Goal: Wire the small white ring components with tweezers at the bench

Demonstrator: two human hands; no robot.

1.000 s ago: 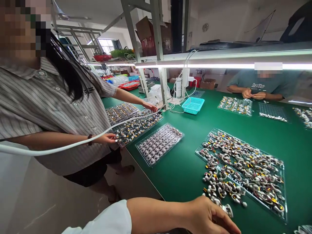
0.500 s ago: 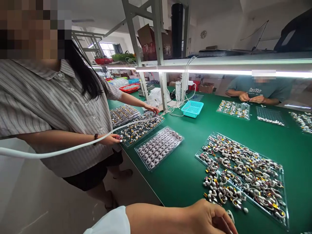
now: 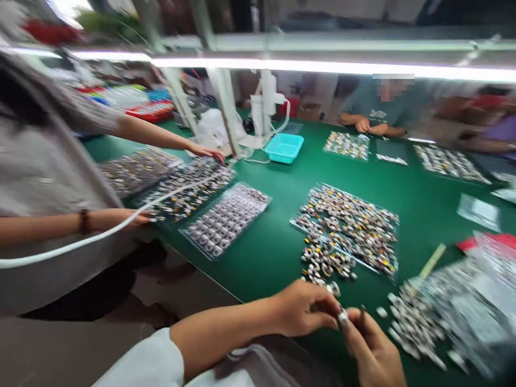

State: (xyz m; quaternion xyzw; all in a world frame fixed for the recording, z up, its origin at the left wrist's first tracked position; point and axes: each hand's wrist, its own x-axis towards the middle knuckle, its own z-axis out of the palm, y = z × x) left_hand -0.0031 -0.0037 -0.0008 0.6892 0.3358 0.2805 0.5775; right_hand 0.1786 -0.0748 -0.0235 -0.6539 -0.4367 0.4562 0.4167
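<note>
My left hand [image 3: 312, 309] reaches in from the lower left, its thumb and fingers pinching a small white part [image 3: 342, 317], possibly an earphone piece. My right hand [image 3: 377, 346] meets it from the lower right, closed on the same part at its other side. A thin dark tip [image 3: 363, 310] sticks up by the right fingers; what it belongs to is unclear. Just beyond my left hand lies a heap of white curved parts [image 3: 328, 258] with yellow and dark bits. Behind that heap, a clear tray [image 3: 397, 271] is filled with similar parts.
Loose white pieces [image 3: 417, 320] lie to the right, beside clear plastic bags [image 3: 479, 306]. A tray of round parts [image 3: 226, 220] stands left of centre. At left a co-worker's hand [image 3: 207, 153] rests over another full tray. A turquoise basket [image 3: 284, 149] sits farther back. A white cable [image 3: 100, 242] crosses the left.
The view has swung right and down, blurring somewhat. Both my hands now show, meeting at the small white part; before, only my left hand was in sight at the bottom edge.
</note>
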